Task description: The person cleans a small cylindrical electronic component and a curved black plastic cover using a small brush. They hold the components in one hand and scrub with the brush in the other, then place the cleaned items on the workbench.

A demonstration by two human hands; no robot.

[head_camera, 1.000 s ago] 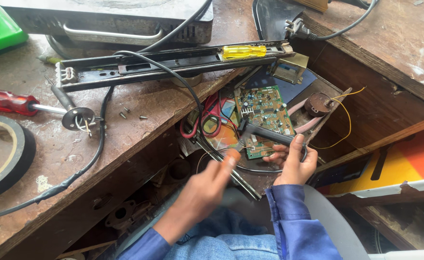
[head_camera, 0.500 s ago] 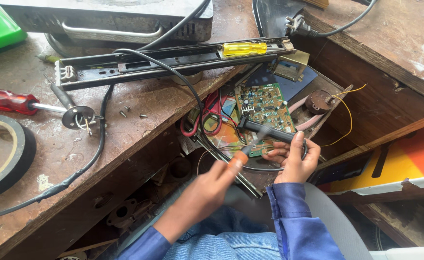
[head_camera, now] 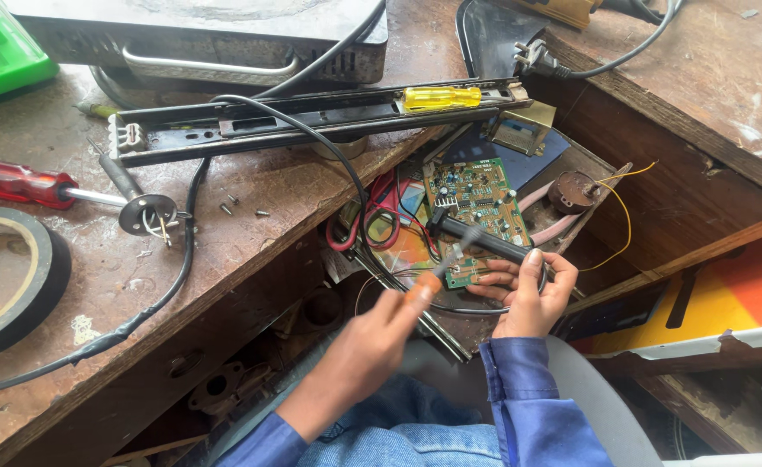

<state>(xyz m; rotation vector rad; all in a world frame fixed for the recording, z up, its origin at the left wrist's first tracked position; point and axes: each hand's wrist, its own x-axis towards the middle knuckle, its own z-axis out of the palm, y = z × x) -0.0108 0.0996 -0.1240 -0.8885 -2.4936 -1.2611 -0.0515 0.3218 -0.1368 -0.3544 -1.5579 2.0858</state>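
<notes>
A green circuit board lies tilted in an open wooden compartment among red and black wires. My left hand is shut on an orange-handled tool whose blurred metal tip reaches the board's near edge. My right hand grips that near edge, thumb up against a black rod-shaped handle lying across the board. Both sleeves are blue.
On the worn wooden bench a yellow-handled screwdriver rests on a black metal rail. A red-handled screwdriver, black tape roll, loose screws and black cable lie left. A small transformer and round part with yellow wire sit by the board.
My left hand has nudged the orange-handled tool's tip along the board's near edge. My right hand has shifted slightly lower on the board; the rest is still.
</notes>
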